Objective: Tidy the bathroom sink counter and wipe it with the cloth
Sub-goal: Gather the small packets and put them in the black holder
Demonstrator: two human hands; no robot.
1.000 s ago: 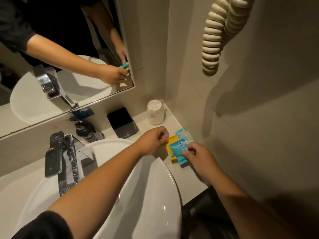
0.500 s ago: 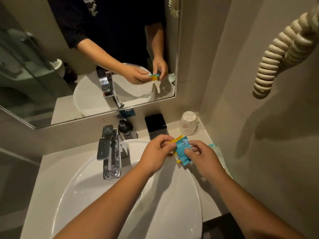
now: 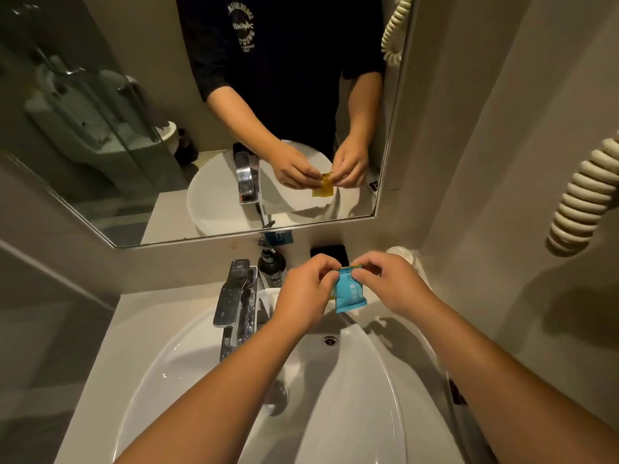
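Your left hand [image 3: 303, 293] and right hand [image 3: 390, 284] are both raised above the back rim of the white sink basin [image 3: 365, 413], meeting at one small blue packet [image 3: 348, 291]. The fingers of each hand are pressed together in a pinch on the packet's top edge, left at its left corner, right at its right corner, so the packet hangs upright between them, clear of the counter [image 3: 134, 323]. A sliver of yellow shows behind it, and the mirror [image 3: 134, 128] shows a yellow face on the far side; whether that is a second packet or the back of the same one, you cannot tell from here.

Along the counter's back edge, against the wall, stand the dark pump bottle [image 3: 272, 267] just right of the chrome faucet [image 3: 236, 296], then a black box [image 3: 330, 254] partly hidden behind your hands, then a wrapped cup [image 3: 403, 254] in the back right corner. A coiled cream cord [image 3: 584, 199] hangs on the right wall.
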